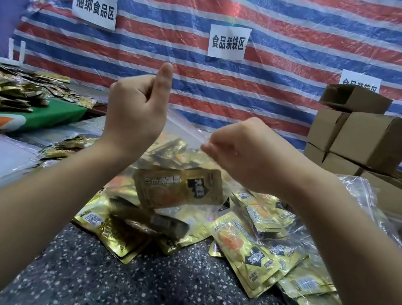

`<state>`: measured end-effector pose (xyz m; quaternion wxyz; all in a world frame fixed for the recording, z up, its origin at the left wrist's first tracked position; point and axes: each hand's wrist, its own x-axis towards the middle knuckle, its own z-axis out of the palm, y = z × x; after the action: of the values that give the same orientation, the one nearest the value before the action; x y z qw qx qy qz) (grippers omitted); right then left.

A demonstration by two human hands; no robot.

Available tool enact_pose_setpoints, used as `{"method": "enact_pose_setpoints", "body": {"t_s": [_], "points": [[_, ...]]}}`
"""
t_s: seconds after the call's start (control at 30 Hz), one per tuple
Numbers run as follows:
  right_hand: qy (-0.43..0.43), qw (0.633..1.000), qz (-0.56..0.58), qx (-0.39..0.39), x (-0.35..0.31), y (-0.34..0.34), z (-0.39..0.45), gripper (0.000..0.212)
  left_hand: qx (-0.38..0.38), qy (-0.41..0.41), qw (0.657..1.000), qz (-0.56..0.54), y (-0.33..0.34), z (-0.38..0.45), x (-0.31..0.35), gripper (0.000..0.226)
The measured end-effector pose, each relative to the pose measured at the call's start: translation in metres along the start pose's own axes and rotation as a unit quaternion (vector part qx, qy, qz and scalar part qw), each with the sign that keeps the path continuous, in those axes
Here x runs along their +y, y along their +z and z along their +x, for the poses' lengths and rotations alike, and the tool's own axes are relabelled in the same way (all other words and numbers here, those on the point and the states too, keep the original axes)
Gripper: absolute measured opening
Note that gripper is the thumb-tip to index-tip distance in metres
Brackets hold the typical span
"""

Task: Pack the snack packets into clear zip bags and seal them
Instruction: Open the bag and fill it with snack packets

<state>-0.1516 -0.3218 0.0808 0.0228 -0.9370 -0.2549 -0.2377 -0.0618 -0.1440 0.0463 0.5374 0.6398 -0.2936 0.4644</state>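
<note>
Speckled table: hands pinch zip bag holding gold packets.

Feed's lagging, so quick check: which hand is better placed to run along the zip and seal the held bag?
Probably the right hand: it pinches the clear zip bag's top edge. The left hand grips the other end higher, steadying it.
</note>
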Motion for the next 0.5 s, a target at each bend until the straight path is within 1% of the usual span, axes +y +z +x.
{"method": "enact_pose_setpoints", "body": {"t_s": [0.07, 0.1, 0.17, 0.2, 0.27, 0.3, 0.33, 0.4, 0.43, 0.5], "points": [[0.015, 0.998, 0.059, 0.017, 0.001, 0.001, 0.0, 0.034, 0.007, -0.011, 1.0, -0.01, 0.001, 0.005, 0.003, 0.06], [0.032, 0.996, 0.077, 0.005, 0.001, 0.002, 0.0, 0.032, 0.005, -0.012, 1.0, -0.011, 0.002, 0.005, 0.003, 0.06], [0.05, 0.996, 0.06, -0.037, 0.001, 0.004, 0.001, 0.031, -0.013, -0.005, 1.0, 0.004, 0.006, 0.003, 0.004, 0.06], [0.049, 0.997, 0.042, -0.039, 0.001, 0.004, 0.002, 0.032, -0.021, -0.005, 1.0, 0.009, 0.007, 0.001, 0.003, 0.06], [0.048, 0.998, 0.043, -0.008, 0.003, 0.003, 0.003, 0.033, -0.016, -0.028, 0.999, -0.004, 0.009, 0.001, -0.001, 0.061], [0.052, 0.997, 0.051, -0.017, 0.004, 0.003, 0.004, 0.032, -0.015, -0.037, 0.999, -0.011, 0.009, 0.001, -0.004, 0.062], [0.058, 0.995, 0.054, -0.055, 0.002, 0.004, 0.004, 0.031, -0.022, -0.034, 0.999, -0.008, 0.01, 0.0, -0.005, 0.062], [0.067, 0.983, 0.05, -0.164, -0.002, 0.012, 0.004, 0.029, -0.059, -0.003, 0.998, 0.027, 0.011, -0.008, -0.005, 0.059], [0.067, 0.977, 0.052, -0.198, -0.004, 0.017, 0.003, 0.028, -0.071, 0.01, 0.997, 0.04, 0.013, -0.013, -0.005, 0.058], [0.068, 0.974, 0.056, -0.208, -0.006, 0.029, 0.003, 0.022, -0.069, 0.012, 0.997, 0.04, 0.016, -0.022, -0.006, 0.058]]}}
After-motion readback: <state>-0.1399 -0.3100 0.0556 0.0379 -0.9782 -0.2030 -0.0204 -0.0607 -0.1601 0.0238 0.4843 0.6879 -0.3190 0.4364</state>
